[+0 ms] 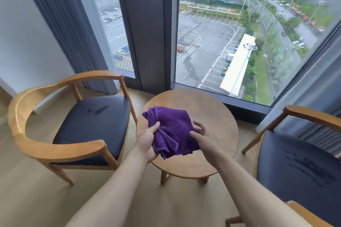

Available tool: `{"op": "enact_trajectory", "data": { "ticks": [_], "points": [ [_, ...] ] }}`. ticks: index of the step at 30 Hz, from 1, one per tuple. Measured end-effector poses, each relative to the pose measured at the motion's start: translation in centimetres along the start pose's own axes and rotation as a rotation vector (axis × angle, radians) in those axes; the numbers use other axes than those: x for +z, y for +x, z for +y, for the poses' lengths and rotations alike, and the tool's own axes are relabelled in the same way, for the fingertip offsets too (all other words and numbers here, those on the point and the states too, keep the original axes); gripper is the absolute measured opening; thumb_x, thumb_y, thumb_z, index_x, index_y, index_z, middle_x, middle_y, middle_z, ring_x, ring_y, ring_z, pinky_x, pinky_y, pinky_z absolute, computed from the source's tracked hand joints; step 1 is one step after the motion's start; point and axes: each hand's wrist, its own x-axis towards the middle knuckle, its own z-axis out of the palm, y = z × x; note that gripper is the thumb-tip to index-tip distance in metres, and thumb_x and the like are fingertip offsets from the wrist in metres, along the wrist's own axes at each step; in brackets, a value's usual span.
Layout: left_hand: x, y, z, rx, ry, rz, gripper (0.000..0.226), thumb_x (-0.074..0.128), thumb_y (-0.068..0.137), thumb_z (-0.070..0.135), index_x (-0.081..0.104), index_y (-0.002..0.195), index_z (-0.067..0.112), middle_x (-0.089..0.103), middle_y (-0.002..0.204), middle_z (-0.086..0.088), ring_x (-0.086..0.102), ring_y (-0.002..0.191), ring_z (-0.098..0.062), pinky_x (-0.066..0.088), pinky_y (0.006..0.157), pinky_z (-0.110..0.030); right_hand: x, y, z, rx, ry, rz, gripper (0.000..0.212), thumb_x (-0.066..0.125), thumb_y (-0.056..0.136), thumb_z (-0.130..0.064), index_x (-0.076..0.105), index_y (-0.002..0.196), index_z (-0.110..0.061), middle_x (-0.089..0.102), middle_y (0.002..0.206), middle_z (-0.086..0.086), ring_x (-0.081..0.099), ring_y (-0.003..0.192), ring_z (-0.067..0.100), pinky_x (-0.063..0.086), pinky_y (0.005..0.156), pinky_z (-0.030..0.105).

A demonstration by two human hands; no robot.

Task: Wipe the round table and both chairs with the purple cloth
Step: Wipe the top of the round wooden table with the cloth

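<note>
The purple cloth (172, 129) is bunched up above the small round wooden table (212, 116). My left hand (148, 141) grips the cloth's left lower side, thumb on top. My right hand (203, 135) holds its right edge, fingers curled into the fabric. One wooden chair with a dark seat (92, 125) stands left of the table. The other chair (302, 167) stands on the right, partly cut off by the frame edge.
A tall window (239, 42) and its dark frame rise right behind the table. Grey curtains (60, 24) hang at the back left and at the right. Light wooden floor (36, 190) surrounds the furniture.
</note>
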Motion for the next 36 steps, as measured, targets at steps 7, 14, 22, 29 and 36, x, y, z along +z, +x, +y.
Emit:
{"op": "enact_trajectory", "data": {
  "ticks": [7, 14, 22, 29, 36],
  "points": [
    [-1.1, 9.7, 3.0, 0.272, 0.382, 0.153, 0.024, 0.052, 0.102, 0.026, 0.060, 0.121, 0.038, 0.072, 0.113, 0.006, 0.071, 0.103, -0.017, 0.059, 0.082, -0.036, 2.9, 9.2, 2.6, 0.055, -0.037, -0.017, 0.052, 0.050, 0.099, -0.008, 0.039, 0.148, -0.021, 0.045, 0.145, 0.006, 0.051, 0.125, 0.018, 0.043, 0.105, 0.035],
    [-4.4, 18.8, -1.0, 0.628, 1.570, 0.188, 0.042, 0.055, 0.097, 0.018, 0.053, 0.139, 0.024, 0.063, 0.128, 0.001, 0.058, 0.114, -0.019, 0.050, 0.095, -0.035, 4.8, 14.9, 7.9, 0.067, -0.146, 0.019, 0.050, 0.047, 0.099, -0.009, 0.042, 0.147, -0.025, 0.048, 0.141, 0.000, 0.051, 0.125, 0.012, 0.046, 0.098, 0.029],
    [-9.3, 24.8, -5.5, 0.442, 2.047, 0.247, 0.054, 0.038, 0.097, 0.056, 0.039, 0.146, 0.034, 0.033, 0.156, -0.006, 0.022, 0.146, -0.029, 0.014, 0.117, -0.057, 4.3, 18.9, 13.8, -0.067, -0.674, 0.053, 0.053, 0.051, 0.094, -0.004, 0.046, 0.145, -0.015, 0.045, 0.149, 0.001, 0.042, 0.137, 0.018, 0.032, 0.113, 0.029],
    [-12.3, 27.7, -7.7, 0.330, 2.177, 0.095, 0.069, 0.016, 0.093, 0.075, -0.007, 0.154, 0.050, -0.021, 0.165, 0.000, -0.027, 0.149, -0.029, -0.015, 0.113, -0.066, 5.0, 20.9, 15.8, -0.114, -0.932, 0.117, 0.058, 0.057, 0.093, -0.017, 0.042, 0.148, -0.023, 0.030, 0.159, 0.002, 0.029, 0.146, 0.019, 0.028, 0.117, 0.038],
    [-13.5, 33.3, -2.5, 0.357, 2.274, 0.255, 0.065, 0.005, 0.096, 0.069, -0.008, 0.155, 0.045, -0.014, 0.167, -0.002, -0.019, 0.152, -0.028, -0.016, 0.114, -0.063, -0.4, 23.4, 16.9, 0.029, -1.315, 0.138, 0.079, 0.051, 0.090, -0.060, 0.010, 0.155, -0.042, -0.002, 0.166, -0.007, 0.002, 0.153, 0.016, 0.007, 0.122, 0.046]
  ]
}}
